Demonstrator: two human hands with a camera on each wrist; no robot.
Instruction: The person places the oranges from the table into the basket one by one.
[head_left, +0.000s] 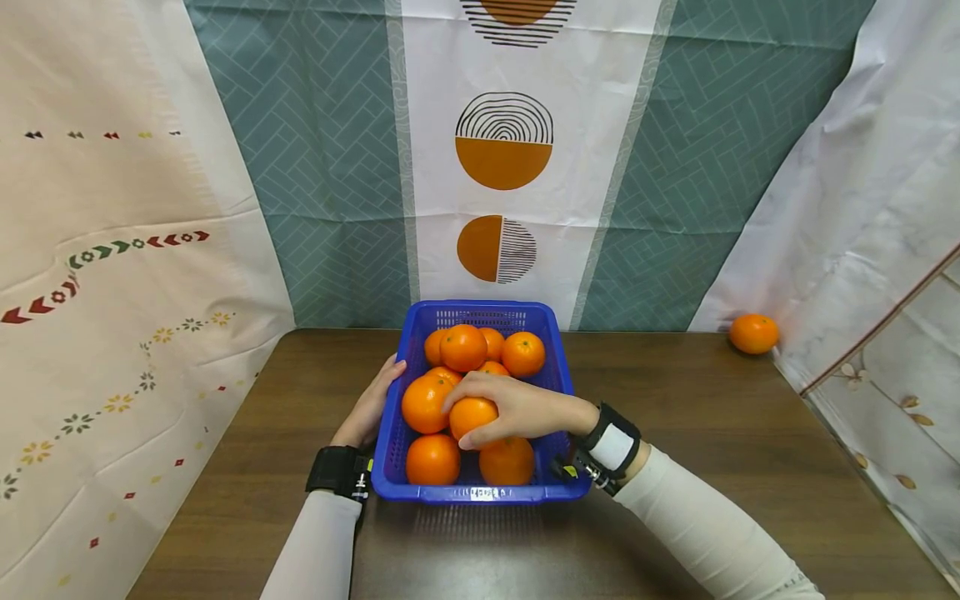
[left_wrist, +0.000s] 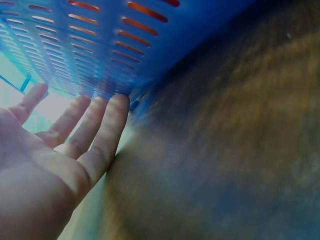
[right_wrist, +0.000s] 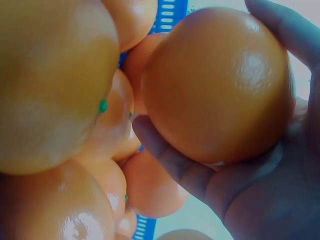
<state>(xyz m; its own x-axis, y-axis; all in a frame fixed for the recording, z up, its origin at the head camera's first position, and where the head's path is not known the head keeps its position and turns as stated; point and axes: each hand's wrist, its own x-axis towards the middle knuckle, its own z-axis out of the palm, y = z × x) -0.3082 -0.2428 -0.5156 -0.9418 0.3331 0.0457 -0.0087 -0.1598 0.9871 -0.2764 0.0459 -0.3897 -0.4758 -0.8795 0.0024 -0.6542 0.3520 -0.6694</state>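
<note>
A blue plastic basket [head_left: 558,491] full of several oranges [head_left: 433,460] stands on the table. My left hand [head_left: 372,404] is at its left side. In the left wrist view the fairly straight fingers [left_wrist: 111,120] touch the slotted basket wall [left_wrist: 100,40]. Over the basket's middle, my right hand [head_left: 521,406] grips one orange [head_left: 472,421] between thumb and fingers. The right wrist view shows this orange [right_wrist: 215,85] cupped against the palm, with other oranges [right_wrist: 155,185] close by. Part of the pile is hidden beneath the right hand.
A lone orange [head_left: 753,334] sits at the table's back right corner, near the hanging cloth. The brown wooden table [head_left: 690,417] extends on both sides of the basket. Patterned cloths [head_left: 337,167] hang behind and at the sides.
</note>
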